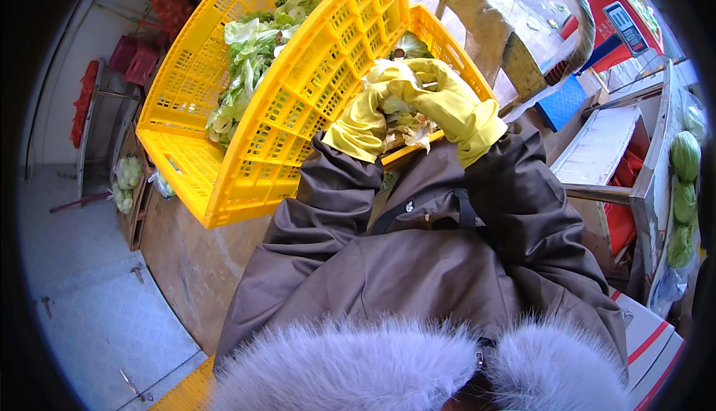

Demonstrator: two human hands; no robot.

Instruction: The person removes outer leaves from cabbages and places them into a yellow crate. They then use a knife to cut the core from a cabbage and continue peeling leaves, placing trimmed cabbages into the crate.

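My left hand [363, 117] and my right hand [456, 100], both in yellow rubber gloves, meet over a yellow plastic crate [456, 56] in front of me. Pale leafy greens show between and behind them, and my fingers seem to be around a pale leafy head [394, 72], mostly hidden by the gloves. Wilted, browned leaves [411, 127] lie below my hands in the crate. A cut head of greens with a brown stem end [411, 47] rests beyond them. To the left, a larger yellow crate [313, 109] stands tilted, with loose lettuce leaves [251, 56] inside.
On the right are a wooden-framed stand [598, 191], a blue platform [562, 102], a scale display [625, 28] and a red tub [604, 56] of greens. Bagged green vegetables [685, 198] line the right edge. A red mesh sack [170, 2] hangs at the upper left.
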